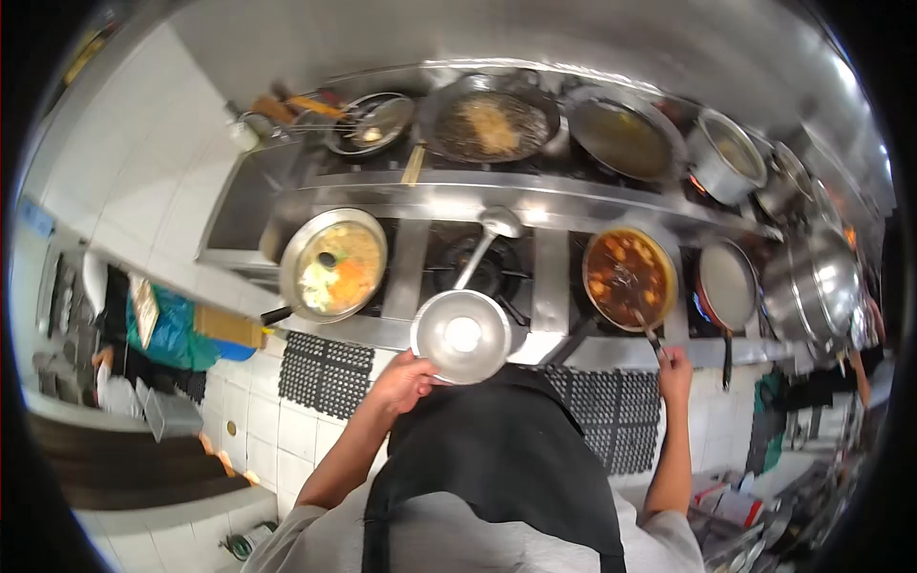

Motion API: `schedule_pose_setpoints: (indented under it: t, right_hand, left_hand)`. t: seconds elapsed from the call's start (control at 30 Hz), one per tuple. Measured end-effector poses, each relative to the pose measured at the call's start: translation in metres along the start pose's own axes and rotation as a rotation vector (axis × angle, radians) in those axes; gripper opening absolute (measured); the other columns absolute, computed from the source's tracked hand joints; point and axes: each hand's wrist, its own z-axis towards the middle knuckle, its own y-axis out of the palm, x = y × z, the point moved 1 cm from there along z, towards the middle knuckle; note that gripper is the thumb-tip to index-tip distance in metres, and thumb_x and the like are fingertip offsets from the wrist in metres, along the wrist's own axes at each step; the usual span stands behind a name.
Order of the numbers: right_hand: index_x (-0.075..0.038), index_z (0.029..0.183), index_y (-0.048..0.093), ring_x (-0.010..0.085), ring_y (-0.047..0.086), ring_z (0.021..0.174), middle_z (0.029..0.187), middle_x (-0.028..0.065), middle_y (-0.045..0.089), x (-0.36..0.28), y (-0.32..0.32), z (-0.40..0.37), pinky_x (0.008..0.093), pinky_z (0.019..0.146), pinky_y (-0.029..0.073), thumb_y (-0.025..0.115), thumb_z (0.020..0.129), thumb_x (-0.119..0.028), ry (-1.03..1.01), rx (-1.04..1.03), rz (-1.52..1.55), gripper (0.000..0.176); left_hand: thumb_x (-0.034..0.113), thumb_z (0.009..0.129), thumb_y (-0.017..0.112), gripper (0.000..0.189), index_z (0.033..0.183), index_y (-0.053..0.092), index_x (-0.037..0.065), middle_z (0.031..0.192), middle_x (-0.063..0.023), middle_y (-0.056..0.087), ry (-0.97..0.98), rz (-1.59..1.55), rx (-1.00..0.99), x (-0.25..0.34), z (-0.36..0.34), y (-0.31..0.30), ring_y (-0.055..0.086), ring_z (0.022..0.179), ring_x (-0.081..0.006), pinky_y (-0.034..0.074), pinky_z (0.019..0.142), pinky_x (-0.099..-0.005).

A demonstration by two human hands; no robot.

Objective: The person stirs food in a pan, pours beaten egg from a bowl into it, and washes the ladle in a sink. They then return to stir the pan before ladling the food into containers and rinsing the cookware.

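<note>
**Bowl at the stove's front edge, utensil in the brown stew**

The left hand (409, 382) grips the rim of a metal bowl (461, 337), which is held over the front edge of the stove (549, 286), just in front of the middle burner (482, 272). A ladle (482, 250) lies behind the bowl, its head on the steel ledge. Bare steel strips flank that burner, leaving a gap on each side: the pan of pale food (334, 265) stands to the left, the pan of brown stew (630, 279) to the right. The right hand (674, 368) is closed round the handle of a utensil (650, 332) that reaches over the near rim into the stew. Just right of it, a pan of white liquid (727, 286) points its handle out past the front edge, limiting sideways room. Behind, the raised ledge (449, 196) separates the front row from a back row that includes a wok of frying food (490, 126).

The utensil's tip is hidden in the stew, and the bowl covers the ladle's lower end. The far-right pots (812, 286) crowd together, blurred and hard to tell apart.
</note>
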Motion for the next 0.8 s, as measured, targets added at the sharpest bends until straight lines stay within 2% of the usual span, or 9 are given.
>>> schedule_pose_setpoints:
  t: [0.07,0.1,0.2,0.23,0.4,0.5,0.53,0.63,0.8]
  right_hand:
    - [0.0,0.101,0.071,0.0355,0.071,0.085,0.095,0.0203,0.075,-0.002,0.014,0.011,0.0425,0.079,0.054,0.071,0.091,-0.013,-0.044,0.15,-0.012,0.015]
    - [0.0,0.105,0.071,0.0377,0.072,0.097,0.102,0.0231,0.074,-0.01,0.025,0.014,0.0424,0.088,0.054,0.071,0.092,-0.013,-0.088,0.14,0.046,0.019]
    - [-0.003,0.107,0.07,0.0276,0.07,0.081,0.086,0.0146,0.071,-0.014,0.064,0.015,0.0395,0.076,0.054,0.074,0.091,-0.015,-0.101,0.104,0.161,0.02]
    - [-0.003,0.107,0.07,0.0298,0.07,0.078,0.084,0.0174,0.072,-0.057,0.041,-0.001,0.0404,0.075,0.054,0.075,0.09,-0.017,0.089,-0.021,0.234,0.022]
    - [-0.008,0.106,0.07,0.041,0.071,0.086,0.093,0.0239,0.072,-0.059,-0.018,-0.009,0.0451,0.075,0.054,0.073,0.091,-0.019,0.188,-0.051,-0.143,0.019]
    - [-0.008,0.106,0.07,0.0429,0.07,0.09,0.093,0.0245,0.072,-0.036,0.024,0.008,0.047,0.075,0.053,0.071,0.092,-0.019,0.062,0.133,-0.02,0.018]
    - [-0.004,0.106,0.069,0.0234,0.061,0.065,0.073,0.016,0.066,-0.044,0.037,0.006,0.0386,0.063,0.049,0.072,0.094,-0.018,-0.059,0.206,0.019,0.019]
    - [-0.008,0.108,0.07,0.0363,0.072,0.086,0.09,0.0226,0.072,-0.058,0.038,-0.004,0.0439,0.075,0.054,0.072,0.092,-0.02,0.063,-0.004,0.098,0.02]
    - [-0.006,0.108,0.071,0.0392,0.072,0.086,0.092,0.0215,0.074,-0.052,-0.013,-0.001,0.0447,0.075,0.055,0.072,0.093,-0.019,0.174,-0.021,-0.135,0.02]
  left_hand:
    - [-0.002,0.087,0.066,0.039,0.124,0.054,0.003,0.096,-0.0101,0.07,0.006,-0.012,-0.026,-0.006,0.005,-0.012,0.063,0.067,-0.0106,0.038,0.046,-0.0205]
    - [-0.003,0.087,0.064,0.04,0.125,0.053,0.002,0.097,-0.0111,0.07,0.008,-0.022,-0.041,-0.005,0.005,-0.008,0.064,0.069,-0.0116,0.039,0.046,-0.0209]
    - [-0.005,0.087,0.062,0.03,0.116,0.055,0.0,0.083,-0.004,0.061,0.017,0.04,0.008,0.009,-0.009,0.025,0.052,0.058,-0.0084,0.041,0.045,-0.0205]
    - [-0.005,0.086,0.062,0.03,0.115,0.055,0.0,0.082,-0.0045,0.061,0.006,0.036,-0.013,0.01,-0.009,0.025,0.052,0.059,-0.0091,0.041,0.045,-0.0206]
    - [-0.005,0.085,0.061,0.029,0.112,0.054,0.0,0.08,-0.0046,0.06,0.016,0.023,0.054,0.011,-0.015,0.03,0.051,0.056,-0.0098,0.041,0.045,-0.0207]
    - [-0.005,0.084,0.062,0.029,0.111,0.054,0.001,0.079,-0.0041,0.059,0.0,0.028,0.011,0.004,-0.005,0.017,0.05,0.055,-0.0092,0.042,0.044,-0.0205]
    - [-0.005,0.084,0.062,0.029,0.111,0.054,0.001,0.08,-0.004,0.059,0.005,0.024,0.014,0.006,-0.007,0.02,0.05,0.055,-0.009,0.042,0.044,-0.0204]
    - [-0.005,0.084,0.063,0.03,0.112,0.054,0.001,0.08,-0.0037,0.06,0.023,0.018,0.011,0.012,-0.009,0.029,0.05,0.055,-0.0083,0.042,0.044,-0.02]
    - [-0.005,0.085,0.063,0.036,0.118,0.054,0.003,0.085,-0.0035,0.063,0.04,0.0,0.005,0.015,-0.009,0.013,0.055,0.059,-0.0075,0.042,0.045,-0.0187]
